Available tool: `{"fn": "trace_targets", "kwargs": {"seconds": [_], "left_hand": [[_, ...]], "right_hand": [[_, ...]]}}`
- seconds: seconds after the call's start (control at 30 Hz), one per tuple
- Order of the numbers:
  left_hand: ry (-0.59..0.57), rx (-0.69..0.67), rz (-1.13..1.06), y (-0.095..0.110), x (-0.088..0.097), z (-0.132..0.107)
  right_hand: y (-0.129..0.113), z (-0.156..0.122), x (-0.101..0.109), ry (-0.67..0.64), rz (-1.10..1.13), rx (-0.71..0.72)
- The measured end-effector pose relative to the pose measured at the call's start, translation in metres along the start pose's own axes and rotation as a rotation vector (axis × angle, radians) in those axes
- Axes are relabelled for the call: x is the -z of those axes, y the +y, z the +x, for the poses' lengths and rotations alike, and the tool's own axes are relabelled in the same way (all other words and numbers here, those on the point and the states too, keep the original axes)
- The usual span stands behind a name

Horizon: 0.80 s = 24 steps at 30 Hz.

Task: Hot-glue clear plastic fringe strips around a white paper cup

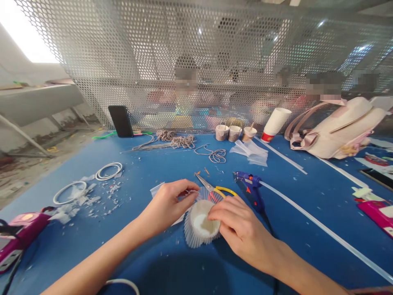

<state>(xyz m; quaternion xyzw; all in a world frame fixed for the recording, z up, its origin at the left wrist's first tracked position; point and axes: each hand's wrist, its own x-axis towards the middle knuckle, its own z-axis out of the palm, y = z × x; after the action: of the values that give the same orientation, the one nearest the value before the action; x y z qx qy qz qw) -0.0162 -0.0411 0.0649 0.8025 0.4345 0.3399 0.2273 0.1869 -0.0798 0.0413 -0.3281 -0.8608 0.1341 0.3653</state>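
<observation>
A white paper cup (201, 225) stands on the blue table with its opening towards me. Around it fans a translucent pleated strip (193, 237), like a frill. My right hand (242, 229) is closed on the cup's right rim, fingertips reaching inside. At the frill's upper left edge, my left hand (173, 205) has its thumb and fingertips drawn together on the strip. Scissors (210, 187) with yellow handles lie just beyond the cup, partly hidden by the frill and right hand. A blue glue gun (250, 184) with a long glue stick rests to the right.
Pleated strips (250, 152), grey cord (182, 141), wrapped cups (221, 132) and stacked paper cups (276, 123) sit farther back. White rings (109, 171) and scraps lie left, near a pink power strip (24, 233). A backpack (344, 129) is at right; perforated metal panel behind.
</observation>
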Motion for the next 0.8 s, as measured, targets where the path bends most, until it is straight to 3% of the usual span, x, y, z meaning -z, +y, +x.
{"fn": "trace_targets", "kwargs": {"seconds": [0.27,0.43,0.6,0.73,0.8], "left_hand": [[-0.026,0.044,-0.018,-0.003,0.003,0.002],[-0.050,0.029,-0.031,-0.004,0.003,0.001],[-0.058,0.040,-0.036,-0.003,0.002,0.002],[-0.077,0.045,-0.036,-0.002,0.002,0.002],[-0.075,0.046,-0.038,-0.002,0.002,0.002]], "right_hand": [[0.005,-0.008,0.005,0.136,0.166,-0.204],[0.014,-0.051,0.028,0.237,0.022,-0.444],[0.050,-0.095,0.045,0.296,-0.132,-0.810],[0.078,-0.087,0.039,0.369,0.045,-0.943],[0.085,-0.072,0.035,0.306,0.177,-0.961]]}}
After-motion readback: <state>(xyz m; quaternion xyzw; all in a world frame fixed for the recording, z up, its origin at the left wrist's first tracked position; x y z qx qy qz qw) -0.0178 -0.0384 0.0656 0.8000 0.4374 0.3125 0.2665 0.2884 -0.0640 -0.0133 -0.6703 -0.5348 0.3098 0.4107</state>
